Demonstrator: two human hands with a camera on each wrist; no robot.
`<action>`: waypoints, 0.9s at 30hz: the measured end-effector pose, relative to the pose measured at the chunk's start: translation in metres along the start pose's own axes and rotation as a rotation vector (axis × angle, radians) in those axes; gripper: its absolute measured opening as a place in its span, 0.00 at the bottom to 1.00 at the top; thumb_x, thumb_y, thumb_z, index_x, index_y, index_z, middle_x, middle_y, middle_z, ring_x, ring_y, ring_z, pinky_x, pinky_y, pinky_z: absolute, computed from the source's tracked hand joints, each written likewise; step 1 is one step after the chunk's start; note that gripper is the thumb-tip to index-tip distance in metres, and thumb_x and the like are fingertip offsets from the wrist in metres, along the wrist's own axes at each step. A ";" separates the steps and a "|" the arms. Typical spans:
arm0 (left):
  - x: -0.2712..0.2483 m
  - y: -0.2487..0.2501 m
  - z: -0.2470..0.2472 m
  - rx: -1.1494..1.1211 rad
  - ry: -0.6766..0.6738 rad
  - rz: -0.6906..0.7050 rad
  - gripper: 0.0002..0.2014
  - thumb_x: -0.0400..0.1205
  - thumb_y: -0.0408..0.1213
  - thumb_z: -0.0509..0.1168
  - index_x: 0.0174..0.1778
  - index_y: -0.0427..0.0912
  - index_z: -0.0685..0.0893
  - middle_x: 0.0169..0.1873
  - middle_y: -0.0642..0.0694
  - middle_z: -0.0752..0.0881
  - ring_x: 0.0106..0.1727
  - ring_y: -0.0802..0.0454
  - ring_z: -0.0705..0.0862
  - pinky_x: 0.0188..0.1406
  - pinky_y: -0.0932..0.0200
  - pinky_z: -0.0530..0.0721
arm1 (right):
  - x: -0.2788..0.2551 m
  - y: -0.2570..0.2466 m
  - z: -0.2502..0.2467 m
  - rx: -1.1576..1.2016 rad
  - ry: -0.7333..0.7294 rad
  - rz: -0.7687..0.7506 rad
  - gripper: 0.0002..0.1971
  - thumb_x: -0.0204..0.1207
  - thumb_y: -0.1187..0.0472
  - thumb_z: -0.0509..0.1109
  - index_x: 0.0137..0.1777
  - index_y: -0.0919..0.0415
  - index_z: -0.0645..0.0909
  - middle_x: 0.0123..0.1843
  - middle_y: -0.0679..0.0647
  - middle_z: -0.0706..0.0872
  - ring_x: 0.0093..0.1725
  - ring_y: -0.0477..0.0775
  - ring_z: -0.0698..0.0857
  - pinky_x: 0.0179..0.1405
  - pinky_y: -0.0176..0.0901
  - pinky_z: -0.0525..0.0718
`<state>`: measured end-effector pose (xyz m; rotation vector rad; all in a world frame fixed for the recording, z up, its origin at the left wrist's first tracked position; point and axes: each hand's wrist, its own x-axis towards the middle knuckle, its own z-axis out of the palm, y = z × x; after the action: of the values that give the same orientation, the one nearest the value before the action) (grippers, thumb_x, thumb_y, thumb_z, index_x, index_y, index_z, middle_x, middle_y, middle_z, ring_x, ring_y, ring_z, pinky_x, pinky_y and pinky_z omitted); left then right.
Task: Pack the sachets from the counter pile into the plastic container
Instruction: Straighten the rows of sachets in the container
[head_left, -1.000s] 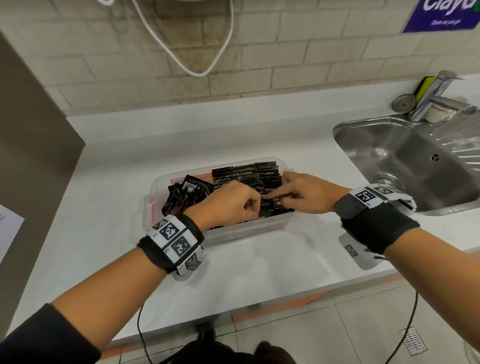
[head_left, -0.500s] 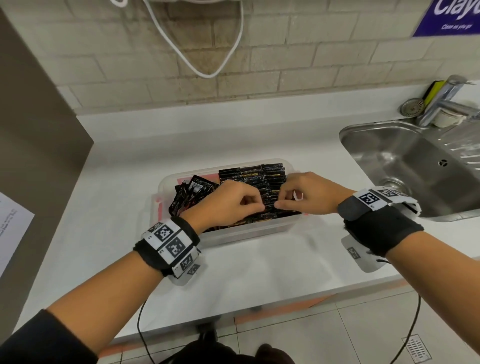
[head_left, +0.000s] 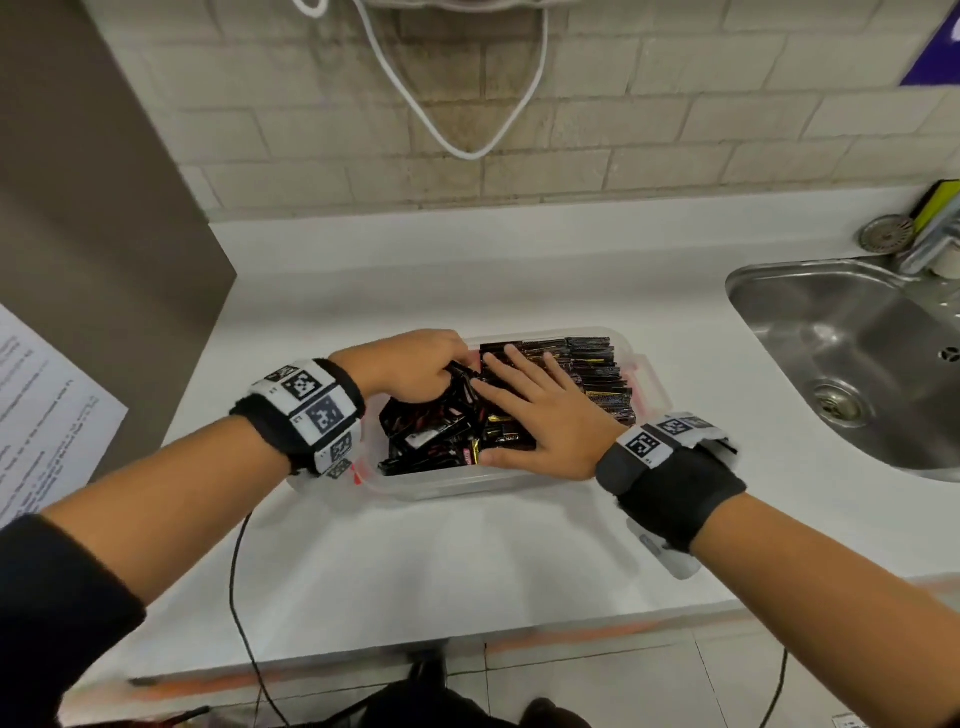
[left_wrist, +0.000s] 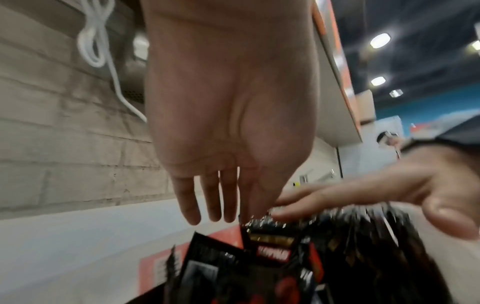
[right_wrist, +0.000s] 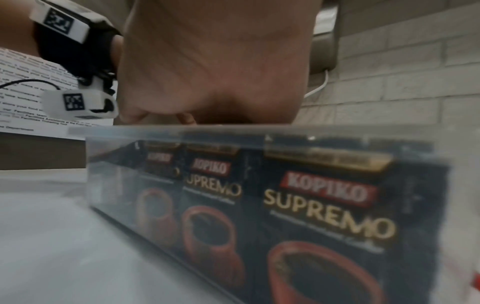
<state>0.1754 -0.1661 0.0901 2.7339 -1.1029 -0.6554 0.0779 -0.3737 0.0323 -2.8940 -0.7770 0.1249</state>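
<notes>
Your right hand (head_left: 540, 415) lies flat, fingers spread, on sachets (head_left: 597, 374) in the plastic container (head_left: 457, 486) on the worktop (head_left: 467, 561), left hand (head_left: 410, 371) curled among loose ones w/ grip unclear: press unevenly & upright rows could topple.

Pantry kitchen: steel sink (head_left: 852, 338), white counter (head_left: 467, 561), brick-tiled wall (head_left: 649, 119).
</notes>
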 end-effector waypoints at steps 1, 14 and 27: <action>0.002 0.000 0.000 0.035 -0.019 0.012 0.24 0.85 0.29 0.58 0.79 0.43 0.75 0.71 0.43 0.78 0.74 0.45 0.73 0.75 0.48 0.72 | 0.004 -0.002 0.003 -0.019 0.001 0.005 0.45 0.76 0.24 0.50 0.89 0.46 0.49 0.90 0.49 0.39 0.88 0.54 0.34 0.85 0.68 0.37; 0.035 -0.003 0.013 0.159 0.011 0.022 0.16 0.79 0.39 0.66 0.63 0.46 0.78 0.47 0.52 0.82 0.57 0.50 0.68 0.55 0.50 0.68 | 0.010 0.000 0.012 0.057 0.018 0.058 0.33 0.85 0.35 0.55 0.88 0.44 0.55 0.90 0.49 0.50 0.89 0.50 0.43 0.86 0.63 0.39; 0.016 -0.013 0.012 -0.232 -0.089 -0.022 0.21 0.79 0.38 0.72 0.67 0.51 0.76 0.43 0.54 0.91 0.45 0.56 0.85 0.46 0.57 0.79 | 0.011 0.003 0.013 0.157 0.065 0.071 0.38 0.81 0.37 0.63 0.85 0.56 0.59 0.88 0.49 0.61 0.89 0.48 0.49 0.88 0.58 0.42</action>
<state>0.1886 -0.1674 0.0702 2.5449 -0.9490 -0.8569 0.0873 -0.3687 0.0186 -2.7631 -0.6244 0.0949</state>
